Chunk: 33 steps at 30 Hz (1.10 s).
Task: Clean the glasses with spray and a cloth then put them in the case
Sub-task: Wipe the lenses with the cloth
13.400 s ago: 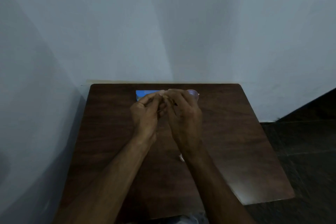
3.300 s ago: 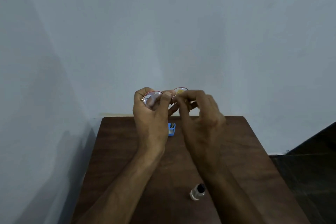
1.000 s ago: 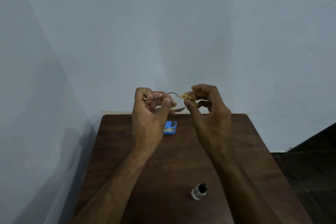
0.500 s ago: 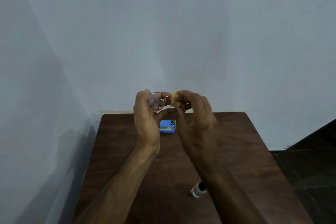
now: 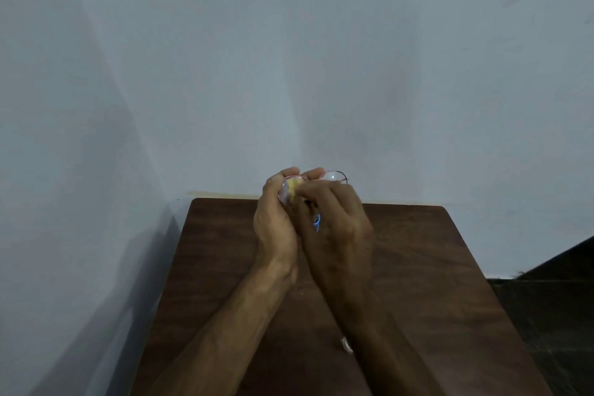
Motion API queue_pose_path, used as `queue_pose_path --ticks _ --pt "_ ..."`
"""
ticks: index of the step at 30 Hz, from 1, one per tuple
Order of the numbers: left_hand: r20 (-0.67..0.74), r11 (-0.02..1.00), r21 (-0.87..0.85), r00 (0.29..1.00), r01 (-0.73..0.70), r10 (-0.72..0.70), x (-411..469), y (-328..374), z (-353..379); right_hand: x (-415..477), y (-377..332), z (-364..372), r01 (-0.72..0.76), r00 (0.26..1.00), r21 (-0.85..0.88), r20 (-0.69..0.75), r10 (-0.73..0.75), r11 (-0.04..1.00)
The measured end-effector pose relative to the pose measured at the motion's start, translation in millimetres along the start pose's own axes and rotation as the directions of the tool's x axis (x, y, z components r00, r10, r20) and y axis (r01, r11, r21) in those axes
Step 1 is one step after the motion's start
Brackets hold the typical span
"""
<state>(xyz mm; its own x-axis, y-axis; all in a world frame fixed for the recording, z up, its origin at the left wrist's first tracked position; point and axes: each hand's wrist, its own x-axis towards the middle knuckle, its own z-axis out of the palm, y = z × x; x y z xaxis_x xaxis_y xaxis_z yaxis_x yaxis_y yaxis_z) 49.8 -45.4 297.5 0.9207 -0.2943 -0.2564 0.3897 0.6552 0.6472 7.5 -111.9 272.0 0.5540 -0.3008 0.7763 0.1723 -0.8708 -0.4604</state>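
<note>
The grip of the left hand (image 5: pixel 273 228) curled round 1 pair of glasses (image 5: pixel 334 176) while the right hand (image 5: pixel 337 228) pinched 1 yellow cloth (image 5: pixel 293 191) onto a lens (the wiping step, I judged). Next, the other lens probably wanted wiping; 1 blue case (image 5: pixel 317 222) and 1 spray bottle (image 5: pixel 346 345) sat half hidden on the desk (image 5: pixel 434 267).

- cloth (image 5: pixel 293 192): pale yellow
- glasses (image 5: pixel 334 176): thin pinkish-red rim, clear lenses
- table (image 5: pixel 418 267): dk brown, wood grain
- wall (image 5: pixel 289 58): plain pale blue-grey
- small item (image 5: pixel 317 223), mid frame: bright blue
</note>
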Motion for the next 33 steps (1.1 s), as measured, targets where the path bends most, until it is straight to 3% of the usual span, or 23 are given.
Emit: queue_pose_path --ticks 3,6,8,11,17,22,26,30,33 --pt "-0.010 0.999 -0.035 1.000 0.000 0.000 -2 1 0 -4 -3 0 0.091 0.995 0.003 0.035 -0.091 0.996" --pt "-0.070 0.993 0.091 0.994 -0.081 0.087 -5 -4 -2 10 6 -6 -0.007 1.000 -0.044 0.021 0.008 0.999" --pt "-0.056 0.979 0.147 0.987 -0.141 0.151 -7 -6 -3 14 5 -7 -0.080 0.992 0.003 0.099 0.079 0.997" --pt "-0.005 0.970 0.165 0.983 -0.180 0.183 -7 -1 0 9 0 -9 -0.074 0.979 0.036 0.192 0.066 0.997" --pt "0.031 0.978 0.110 0.984 -0.177 0.175 -5 -11 -2 21 1 -16 -0.160 0.984 0.061 0.087 0.155 0.985" --pt "0.076 0.983 0.060 0.983 -0.172 0.167 2 -7 1 12 -8 -19 -0.063 0.983 0.052 0.176 0.054 0.997" --pt "0.044 0.982 0.073 0.984 -0.176 0.174 1 -19 -1 25 1 -20 -0.107 0.990 0.006 0.093 0.106 0.994" --pt "0.017 0.981 0.079 0.984 -0.177 0.176 0 -14 -1 21 -9 -20 -0.064 0.971 0.065 0.232 0.047 0.996" --pt "0.037 0.984 0.107 0.990 -0.140 0.137 -6 -10 0 22 3 -25 -0.112 0.976 0.043 0.192 0.101 0.993"
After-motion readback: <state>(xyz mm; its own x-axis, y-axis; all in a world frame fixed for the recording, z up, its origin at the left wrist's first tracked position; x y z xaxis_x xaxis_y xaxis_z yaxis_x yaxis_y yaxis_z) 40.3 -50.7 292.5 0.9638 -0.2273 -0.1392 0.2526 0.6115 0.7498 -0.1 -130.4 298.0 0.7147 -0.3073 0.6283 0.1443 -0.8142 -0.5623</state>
